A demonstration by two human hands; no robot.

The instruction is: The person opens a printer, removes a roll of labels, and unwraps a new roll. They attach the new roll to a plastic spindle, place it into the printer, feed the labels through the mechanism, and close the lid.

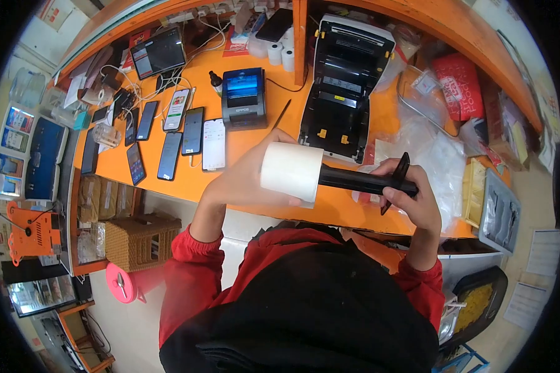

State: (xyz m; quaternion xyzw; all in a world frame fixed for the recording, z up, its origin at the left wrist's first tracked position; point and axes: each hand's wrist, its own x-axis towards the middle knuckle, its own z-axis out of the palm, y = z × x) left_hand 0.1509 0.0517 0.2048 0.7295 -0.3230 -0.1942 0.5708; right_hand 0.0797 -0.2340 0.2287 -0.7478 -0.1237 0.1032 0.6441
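My left hand [242,171] is wrapped round a large white roll of label paper [290,173], held sideways above the front of the desk. My right hand [419,198] grips a black roll spindle [361,180] with a flat crosspiece near its outer end. The spindle's far end meets the roll's right face; how deep it sits in the core is hidden. Just behind the roll stands a label printer [335,118] with its lid raised and its black inside showing.
On the orange desk [274,217] are several phones [170,155], a small receipt printer [244,99], a tablet [158,55] and tangled cables. Clear plastic bags [438,155] and a red packet [458,86] lie at right. A wicker basket [137,242] stands below left.
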